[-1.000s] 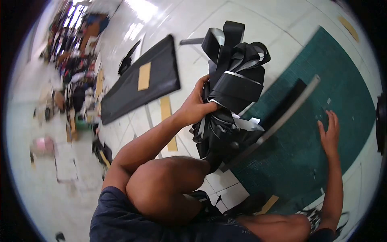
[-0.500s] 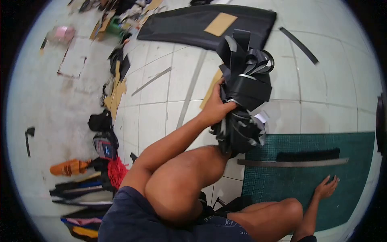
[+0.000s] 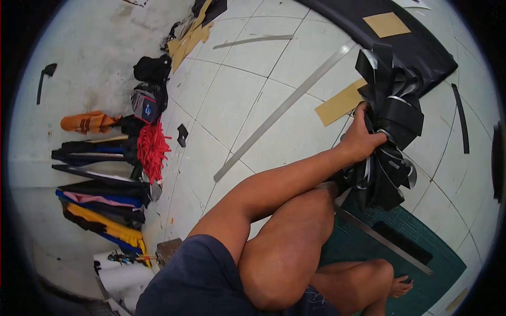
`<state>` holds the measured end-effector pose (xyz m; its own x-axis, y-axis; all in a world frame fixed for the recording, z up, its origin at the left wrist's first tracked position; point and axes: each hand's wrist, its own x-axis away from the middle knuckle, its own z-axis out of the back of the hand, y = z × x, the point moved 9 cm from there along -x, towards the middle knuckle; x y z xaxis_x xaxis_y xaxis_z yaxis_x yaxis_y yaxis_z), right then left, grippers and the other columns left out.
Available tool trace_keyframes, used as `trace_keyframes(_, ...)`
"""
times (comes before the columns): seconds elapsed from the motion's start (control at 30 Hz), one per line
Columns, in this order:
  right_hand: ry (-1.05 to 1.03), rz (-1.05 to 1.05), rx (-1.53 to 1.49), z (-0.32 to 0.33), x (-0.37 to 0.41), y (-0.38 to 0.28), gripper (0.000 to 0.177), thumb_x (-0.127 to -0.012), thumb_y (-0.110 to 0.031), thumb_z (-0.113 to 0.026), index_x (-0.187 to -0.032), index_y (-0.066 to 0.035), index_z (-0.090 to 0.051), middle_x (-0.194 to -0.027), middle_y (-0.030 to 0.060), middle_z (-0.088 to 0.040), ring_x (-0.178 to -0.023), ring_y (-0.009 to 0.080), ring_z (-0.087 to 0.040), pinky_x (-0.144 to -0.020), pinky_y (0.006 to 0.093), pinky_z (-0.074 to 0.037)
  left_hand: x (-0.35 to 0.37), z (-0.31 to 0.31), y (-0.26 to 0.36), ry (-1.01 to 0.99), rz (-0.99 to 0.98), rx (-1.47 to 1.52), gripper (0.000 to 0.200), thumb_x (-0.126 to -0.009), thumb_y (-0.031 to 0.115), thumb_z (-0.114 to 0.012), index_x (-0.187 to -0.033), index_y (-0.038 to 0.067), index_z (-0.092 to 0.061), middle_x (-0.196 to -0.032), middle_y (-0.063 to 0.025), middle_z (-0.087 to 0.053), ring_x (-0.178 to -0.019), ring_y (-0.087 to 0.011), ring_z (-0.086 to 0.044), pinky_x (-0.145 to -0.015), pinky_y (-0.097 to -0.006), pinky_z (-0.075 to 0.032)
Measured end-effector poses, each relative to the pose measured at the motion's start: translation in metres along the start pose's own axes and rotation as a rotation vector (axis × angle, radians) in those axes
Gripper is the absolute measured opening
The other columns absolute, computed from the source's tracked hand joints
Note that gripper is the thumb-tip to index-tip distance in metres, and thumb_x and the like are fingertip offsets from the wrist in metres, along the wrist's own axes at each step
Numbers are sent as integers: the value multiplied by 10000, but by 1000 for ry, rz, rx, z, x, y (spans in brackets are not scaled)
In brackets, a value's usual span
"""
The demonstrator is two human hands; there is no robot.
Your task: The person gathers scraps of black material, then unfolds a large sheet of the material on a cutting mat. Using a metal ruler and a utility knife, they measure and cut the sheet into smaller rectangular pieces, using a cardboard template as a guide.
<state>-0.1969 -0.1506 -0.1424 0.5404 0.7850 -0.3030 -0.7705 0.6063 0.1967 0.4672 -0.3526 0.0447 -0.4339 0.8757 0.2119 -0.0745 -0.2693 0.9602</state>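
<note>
My left hand [image 3: 363, 136] is closed around the middle of a bundle of black strips [image 3: 403, 116], which loop and fan out above and below the grip. The bundle is held up over the tiled floor beside my raised knee. Partly hidden behind my other knee, my right hand [image 3: 401, 287] is low over the green cutting mat [image 3: 448, 258], its visible fingers apart and nothing seen in them. Between the two hands, a metal ruler [image 3: 390, 242] lies across the mat next to a black strip [image 3: 403, 242].
A black sheet [image 3: 348, 18] with a tan piece [image 3: 386, 25] on it lies at the upper right. On the floor are a long grey strip [image 3: 284, 110] and a tan strip [image 3: 340, 102]. Bags [image 3: 145, 102], red strips [image 3: 152, 152] and folded fabrics [image 3: 100, 200] are to the left.
My view has turned left, so the bundle, mat and sheet appear farther right. My left hand still grips the bundle. My right hand is now partly covered by my knee.
</note>
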Motion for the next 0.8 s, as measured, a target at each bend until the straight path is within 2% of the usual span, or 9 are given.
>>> trace_keyframes(0.07, -22, 54, -79, -9, -5, -1, 557, -998, -563, -369, -1349, -159, -523, -1379, 129, -524, -1308, 334, -469, -1037, 506, -396, 0, 1, -2, 18, -16, -15, 904, -738, 192, -732, -1454, -29, -225, -1331, -219, -488, -1216, -285, -511, -1051, -340, -386)
trace_keyframes(0.17, -92, 61, -93, -8, -8, 0, 518, -1003, -512, -403, -1344, -139, -518, -1392, 148, -505, -1321, 335, -453, -1041, 507, -397, 0, -5, -6, -58, 33, 134, 906, -739, 169, -737, -1459, -24, -222, -1333, -203, -485, -1223, -282, -506, -1055, -350, -391)
trace_keyframes(0.2, -117, 44, -87, -4, -7, -2, 506, -1004, -493, -417, -1342, -130, -517, -1396, 154, -499, -1326, 335, -446, -1042, 507, -397, -6, -6, -20, -61, -9, 160, 898, -745, 147, -735, -1464, -18, -222, -1338, -194, -481, -1224, -275, -506, -1059, -365, -396)
trace_keyframes(0.23, -100, 72, -106, -12, -9, 0, 480, -1003, -433, -445, -1347, -104, -506, -1413, 160, -478, -1339, 342, -426, -1054, 508, -382, -5, -6, -21, -65, 22, 155, 888, -753, 136, -729, -1466, -16, -222, -1344, -190, -478, -1217, -267, -512, -1060, -375, -401)
trace_keyframes(0.33, -63, 66, -215, 7, -3, -9, 482, -1000, -408, -454, -1342, -73, -502, -1407, 172, -479, -1335, 350, -427, -1062, 506, -362, -9, -4, -39, -63, 82, 32, 854, -783, 143, -730, -1464, -11, -239, -1356, -176, -475, -1237, -259, -496, -1060, -366, -386)
trace_keyframes(0.53, 7, 74, -266, 29, 1, -17, 442, -963, -307, -521, -1307, -31, -508, -1375, 191, -494, -1310, 382, -441, -1050, 511, -362, -15, -35, -12, -159, 101, 1, 853, -764, 119, -715, -1468, 12, -246, -1328, -177, -484, -1204, -264, -505, -1048, -358, -389)
trace_keyframes(0.6, -71, 32, -303, 21, 4, -15, 447, -962, -301, -514, -1329, -47, -488, -1421, 182, -445, -1343, 371, -393, -1073, 530, -308, -23, -46, -14, -209, 105, -97, 863, -747, 121, -707, -1470, 19, -248, -1321, -181, -490, -1199, -272, -512, -1043, -361, -396)
trace_keyframes(0.7, -135, -49, -333, 38, 5, -20, 456, -948, -275, -524, -1345, -62, -458, -1447, 173, -397, -1367, 366, -341, -1099, 551, -242, -28, -78, 16, -326, 122, 23, 856, -753, 96, -700, -1465, 27, -231, -1274, -187, -517, -1145, -263, -561, -995, -362, -450)
trace_keyframes(0.8, -153, -51, -344, 43, 6, -20, 474, -936, -267, -534, -1357, -73, -439, -1450, 165, -380, -1376, 367, -318, -1106, 561, -224, -43, -100, 24, -413, 100, -28, 842, -751, 83, -691, -1461, 34, -241, -1274, -184, -514, -1143, -269, -562, -1000, -364, -448)
